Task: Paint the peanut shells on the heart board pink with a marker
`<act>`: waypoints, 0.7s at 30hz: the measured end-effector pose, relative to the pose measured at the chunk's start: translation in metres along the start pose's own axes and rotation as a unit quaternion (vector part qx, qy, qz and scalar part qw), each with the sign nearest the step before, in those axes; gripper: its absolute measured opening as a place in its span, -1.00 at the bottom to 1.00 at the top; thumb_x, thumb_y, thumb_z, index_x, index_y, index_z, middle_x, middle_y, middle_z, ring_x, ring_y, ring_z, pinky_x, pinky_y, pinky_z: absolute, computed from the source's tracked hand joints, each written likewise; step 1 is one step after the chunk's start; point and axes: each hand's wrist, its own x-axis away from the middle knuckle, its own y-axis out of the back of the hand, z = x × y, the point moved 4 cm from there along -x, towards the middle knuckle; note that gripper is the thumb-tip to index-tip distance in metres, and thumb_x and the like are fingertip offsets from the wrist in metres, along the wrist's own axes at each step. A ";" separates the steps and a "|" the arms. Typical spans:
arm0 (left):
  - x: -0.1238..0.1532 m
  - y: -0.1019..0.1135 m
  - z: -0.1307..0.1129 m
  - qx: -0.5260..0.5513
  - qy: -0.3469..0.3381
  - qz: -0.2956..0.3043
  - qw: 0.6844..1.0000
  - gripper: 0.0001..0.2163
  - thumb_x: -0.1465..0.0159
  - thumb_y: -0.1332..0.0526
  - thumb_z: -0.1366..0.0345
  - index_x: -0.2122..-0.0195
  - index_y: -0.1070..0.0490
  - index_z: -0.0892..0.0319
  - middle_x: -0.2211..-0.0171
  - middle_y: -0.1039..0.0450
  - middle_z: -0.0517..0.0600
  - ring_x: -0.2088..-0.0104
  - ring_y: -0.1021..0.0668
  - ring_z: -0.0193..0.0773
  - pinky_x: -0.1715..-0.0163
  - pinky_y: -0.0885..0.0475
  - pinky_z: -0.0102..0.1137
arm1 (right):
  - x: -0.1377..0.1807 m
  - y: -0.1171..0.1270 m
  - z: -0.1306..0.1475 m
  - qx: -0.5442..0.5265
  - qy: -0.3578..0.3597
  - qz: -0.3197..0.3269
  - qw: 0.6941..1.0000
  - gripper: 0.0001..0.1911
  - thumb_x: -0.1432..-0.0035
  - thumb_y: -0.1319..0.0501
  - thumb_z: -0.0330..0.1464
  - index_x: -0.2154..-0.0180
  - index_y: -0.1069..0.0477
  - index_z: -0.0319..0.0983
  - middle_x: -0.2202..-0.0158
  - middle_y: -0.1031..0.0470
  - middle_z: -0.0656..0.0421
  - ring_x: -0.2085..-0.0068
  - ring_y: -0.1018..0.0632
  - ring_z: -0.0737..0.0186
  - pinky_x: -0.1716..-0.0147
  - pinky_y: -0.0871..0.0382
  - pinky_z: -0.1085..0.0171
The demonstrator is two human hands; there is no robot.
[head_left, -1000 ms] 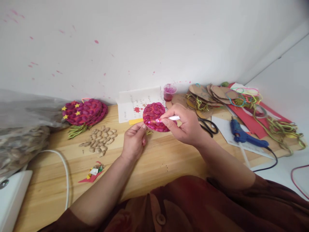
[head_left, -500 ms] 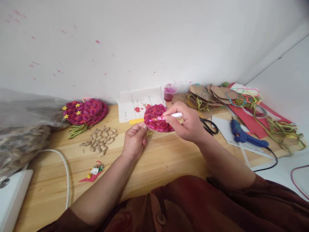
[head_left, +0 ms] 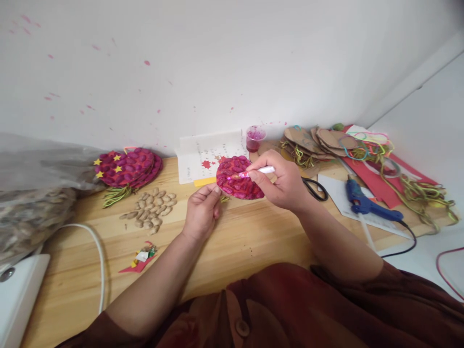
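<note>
My left hand (head_left: 203, 209) pinches the lower left edge of a round disc (head_left: 232, 180) covered in purple-red painted nut shells, holding it above the table. In my right hand (head_left: 279, 181) is a white-handled paintbrush (head_left: 266, 169), its pink-stained end against the face of the disc. Behind the disc, a sheet of paper (head_left: 186, 166) carries small red star cut-outs (head_left: 206, 165). A clear cup of purple-red paint (head_left: 255, 139) stands by the wall.
Finished-looking painted discs with yellow stars (head_left: 126, 166) lie at the left, near loose peanuts (head_left: 154, 208) and paper scraps (head_left: 143, 256). Rightward are black-handled scissors (head_left: 319, 189), a blue glue gun (head_left: 369, 203), cardboard discs (head_left: 302, 140) and yarn (head_left: 416, 191). A white cable (head_left: 98, 246) crosses the left side.
The brush in my right hand has shifted slightly right and up across the disc. My left hand and the disc stay nearly in place.
</note>
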 end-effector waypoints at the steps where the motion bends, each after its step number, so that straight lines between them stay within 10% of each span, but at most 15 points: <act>1: 0.000 0.000 0.000 0.000 0.001 -0.001 1.000 -0.74 -0.09 -0.48 0.16 0.36 -0.54 0.23 0.76 -0.18 -0.22 0.74 -0.13 -0.51 0.71 0.03 -0.53 | 0.000 0.000 0.000 -0.002 0.001 0.001 1.000 -0.97 -0.30 -0.26 -0.38 0.25 -0.48 -0.17 0.32 -0.56 0.19 0.27 -0.52 0.24 0.23 -0.36 0.21; 21: 0.000 0.000 0.001 -0.021 -0.011 -0.005 1.000 -0.73 -0.11 -0.47 0.13 0.33 -0.55 0.23 0.73 -0.22 -0.21 0.74 -0.14 -0.50 0.71 0.02 -0.51 | -0.001 -0.003 0.006 -0.013 0.022 0.031 0.999 -0.94 -0.29 -0.27 -0.36 0.27 -0.49 -0.19 0.35 -0.55 0.20 0.29 -0.49 0.26 0.24 -0.36 0.22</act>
